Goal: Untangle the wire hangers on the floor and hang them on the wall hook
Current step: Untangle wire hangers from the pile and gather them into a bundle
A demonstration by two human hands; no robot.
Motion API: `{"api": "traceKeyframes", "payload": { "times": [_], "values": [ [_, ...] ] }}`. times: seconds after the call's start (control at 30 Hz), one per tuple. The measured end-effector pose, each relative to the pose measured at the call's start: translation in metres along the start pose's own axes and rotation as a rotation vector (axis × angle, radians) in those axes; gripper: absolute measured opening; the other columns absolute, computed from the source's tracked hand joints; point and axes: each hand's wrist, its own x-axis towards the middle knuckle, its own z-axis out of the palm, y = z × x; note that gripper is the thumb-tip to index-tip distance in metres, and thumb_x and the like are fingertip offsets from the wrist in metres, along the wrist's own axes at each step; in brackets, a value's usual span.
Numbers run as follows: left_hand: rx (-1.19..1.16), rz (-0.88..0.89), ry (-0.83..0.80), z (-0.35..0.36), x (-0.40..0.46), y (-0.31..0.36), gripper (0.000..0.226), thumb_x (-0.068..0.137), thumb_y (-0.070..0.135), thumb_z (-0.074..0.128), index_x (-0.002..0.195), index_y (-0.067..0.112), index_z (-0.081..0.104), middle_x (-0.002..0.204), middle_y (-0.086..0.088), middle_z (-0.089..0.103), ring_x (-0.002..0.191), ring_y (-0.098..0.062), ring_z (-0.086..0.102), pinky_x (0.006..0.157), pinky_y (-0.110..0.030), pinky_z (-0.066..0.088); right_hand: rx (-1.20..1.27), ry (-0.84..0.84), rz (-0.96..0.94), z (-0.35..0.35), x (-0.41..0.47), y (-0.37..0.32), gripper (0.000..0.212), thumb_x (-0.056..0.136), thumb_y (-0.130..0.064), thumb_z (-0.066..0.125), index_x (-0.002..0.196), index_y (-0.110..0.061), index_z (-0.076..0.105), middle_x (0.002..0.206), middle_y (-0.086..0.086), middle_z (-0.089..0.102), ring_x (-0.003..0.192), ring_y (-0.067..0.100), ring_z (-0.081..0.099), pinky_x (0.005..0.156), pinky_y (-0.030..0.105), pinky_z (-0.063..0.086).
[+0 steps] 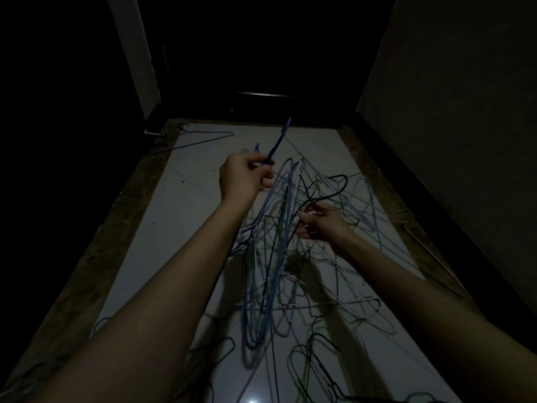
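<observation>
1. A dim hallway: we look down at a pale tiled floor (180, 205) between dark walls, lit from below our arms, with a dark doorway beyond our hands.

2. The tangle of hangers (290, 257) spreads over the tiles under and ahead of both hands, with blue, black and greenish wires crossing one another. Part of it is lifted, hanging from our grips in long loops that trail down toward us.

3. One loose hanger (203, 140) lies flat by itself, well beyond the left grip and near the far left wall. No wall hook shows anywhere we can see.

4. Our left hand (245, 178), the higher and farther one, has its fingers curled round a blue hanger (279, 141). Its free end points up and away from the fist; its long axis runs back down through the tangle toward us.

5. Our right hand (319, 223), lower and nearer the pile, pinches a black wire (334, 184) that arches up just beyond the knuckles.

6. We judge the next pull turns on that line: the blue wire must slide out lengthwise, up and away, while the right hand holds the rest down.

7. No boxes or baskets are visible.
</observation>
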Motion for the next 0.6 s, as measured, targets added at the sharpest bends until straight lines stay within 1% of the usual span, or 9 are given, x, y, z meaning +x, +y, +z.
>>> {"api": "traceKeyframes", "payload": {
  "times": [0.07,0.13,0.2,0.27,0.37,0.43,0.5,0.53,0.6],
  "values": [
    [0.029,-0.005,-0.001,0.000,-0.003,-0.001,0.011,0.090,0.002,0.057,0.092,0.002,0.068,0.069,-0.007,0.062,0.055,-0.015,0.058,0.049,-0.015,0.043,-0.017,-0.009,-0.027,0.001,-0.003,-0.004,0.014,0.092,-0.005,0.055,0.079,-0.010,0.054,0.074,0.010,0.062,0.056,0.014,0.064,0.053,0.022,0.055],
    [0.051,-0.002,0.010,-0.003,-0.004,-0.001,0.010,0.091,0.003,0.058,0.090,0.005,0.067,0.068,-0.006,0.062,0.055,-0.014,0.058,0.048,-0.014,0.043,-0.057,-0.030,-0.104,0.003,-0.006,-0.012,0.014,0.094,-0.005,0.052,0.080,-0.010,0.053,0.072,0.007,0.062,0.061,0.016,0.063,0.056,0.021,0.055],
    [0.066,0.009,0.025,-0.007,-0.005,-0.001,0.010,0.091,0.005,0.058,0.089,0.006,0.068,0.067,-0.004,0.062,0.055,-0.013,0.058,0.050,-0.015,0.045,-0.089,-0.032,-0.161,0.006,-0.009,-0.022,0.017,0.095,-0.004,0.050,0.080,-0.013,0.053,0.071,0.004,0.061,0.061,0.015,0.061,0.058,0.022,0.056],
    [0.086,0.017,0.043,-0.011,-0.005,-0.002,0.010,0.091,0.006,0.058,0.090,0.006,0.068,0.067,-0.005,0.062,0.055,-0.012,0.058,0.052,-0.016,0.048,-0.129,-0.049,-0.196,0.009,-0.012,-0.030,0.020,0.095,-0.004,0.049,0.077,-0.014,0.052,0.071,0.006,0.060,0.060,0.015,0.059,0.060,0.025,0.055],
    [0.099,0.018,0.069,-0.016,-0.004,-0.003,0.013,0.091,0.006,0.057,0.094,0.004,0.069,0.071,-0.009,0.063,0.057,-0.014,0.059,0.060,-0.024,0.053,-0.123,-0.061,-0.242,0.011,-0.013,-0.041,0.020,0.095,-0.002,0.047,0.077,-0.011,0.050,0.073,0.007,0.059,0.062,0.016,0.058,0.058,0.022,0.054],
    [0.103,0.007,0.076,-0.018,-0.004,-0.004,0.013,0.091,0.005,0.057,0.094,0.003,0.069,0.071,-0.009,0.062,0.057,-0.015,0.059,0.062,-0.027,0.054,-0.099,-0.051,-0.226,0.010,-0.013,-0.041,0.014,0.096,-0.003,0.046,0.083,-0.007,0.050,0.073,0.006,0.059,0.063,0.016,0.058,0.060,0.024,0.055],
    [0.098,-0.015,0.078,-0.019,-0.006,-0.007,0.012,0.091,0.004,0.057,0.093,0.002,0.069,0.071,-0.011,0.062,0.056,-0.015,0.058,0.057,-0.023,0.052,-0.125,-0.038,-0.163,0.009,-0.013,-0.032,0.008,0.096,-0.003,0.045,0.090,-0.005,0.050,0.073,0.007,0.059,0.062,0.018,0.058,0.063,0.029,0.055],
    [0.095,-0.024,0.072,-0.018,-0.007,-0.008,0.012,0.091,0.004,0.057,0.093,0.000,0.068,0.071,-0.011,0.061,0.056,-0.015,0.057,0.053,-0.021,0.049,-0.130,-0.025,-0.140,0.007,-0.014,-0.026,0.008,0.096,-0.002,0.045,0.090,-0.006,0.049,0.074,0.008,0.058,0.060,0.017,0.058,0.061,0.029,0.054],
    [0.105,-0.038,0.058,-0.018,-0.009,-0.011,0.012,0.091,0.004,0.056,0.092,0.001,0.068,0.070,-0.009,0.061,0.055,-0.014,0.056,0.050,-0.015,0.045,-0.104,0.005,-0.126,0.002,-0.014,-0.018,0.014,0.096,0.000,0.044,0.088,-0.010,0.050,0.073,0.008,0.058,0.053,0.012,0.058,0.055,0.025,0.055]
  ]
}}
